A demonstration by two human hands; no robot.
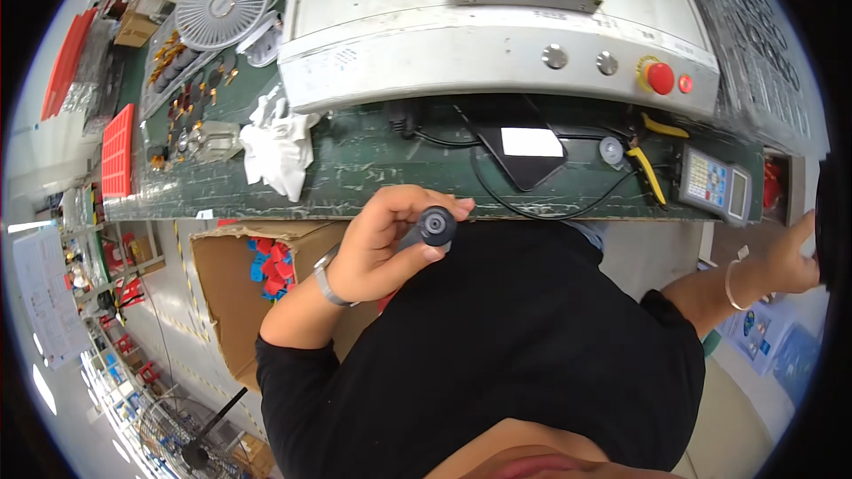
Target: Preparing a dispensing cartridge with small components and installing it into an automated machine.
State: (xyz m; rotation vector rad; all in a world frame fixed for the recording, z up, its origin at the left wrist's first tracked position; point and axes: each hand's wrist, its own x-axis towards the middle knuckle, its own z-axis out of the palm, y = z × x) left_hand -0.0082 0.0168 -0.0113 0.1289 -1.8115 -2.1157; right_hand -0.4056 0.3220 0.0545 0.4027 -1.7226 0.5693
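Black cylinder (436, 227) curled in our left hand (377, 253), off counter (364, 164); slackening could drop it. Right hand (790, 257): we can't tell.

Bright indoor light, strong fisheye bending, black corners

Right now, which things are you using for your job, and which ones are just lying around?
Probably in use:
- dark round-ended thing, held in the left hand
- maybe something at the right hand, but the picture's edge hides what

Apparently just lying about, in neither hand:
- yellow-handled pliers
- crumpled white cloth
- grey keypad device
- white fan
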